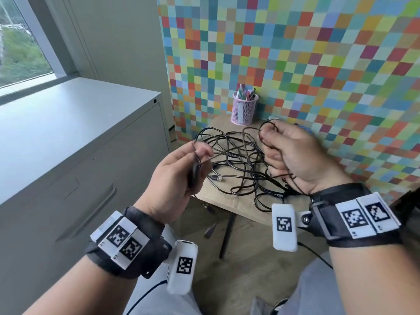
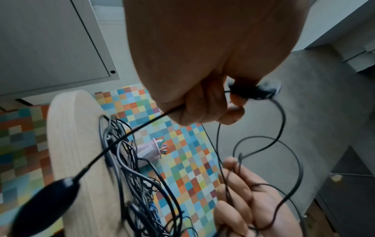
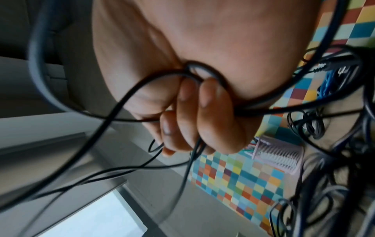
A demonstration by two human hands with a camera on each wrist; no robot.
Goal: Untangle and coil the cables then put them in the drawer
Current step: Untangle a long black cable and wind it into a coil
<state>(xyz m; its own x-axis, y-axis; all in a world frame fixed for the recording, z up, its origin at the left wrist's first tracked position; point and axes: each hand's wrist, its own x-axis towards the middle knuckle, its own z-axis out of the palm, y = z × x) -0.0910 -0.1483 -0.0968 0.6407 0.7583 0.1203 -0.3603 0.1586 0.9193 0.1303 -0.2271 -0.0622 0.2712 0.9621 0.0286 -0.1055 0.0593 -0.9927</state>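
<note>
Over table, both hands' grip, left and right, clamps black cable.

No readable text, brand, number or sign in any view. The only printed marks are black-and-white square code patterns, not legible as characters, on the white tags strapped to my left wrist, on the white block hanging below it, on the white tags at my right wrist, and on the white block beside them. Small dark specks at the tag edges are too tiny to read.
</note>
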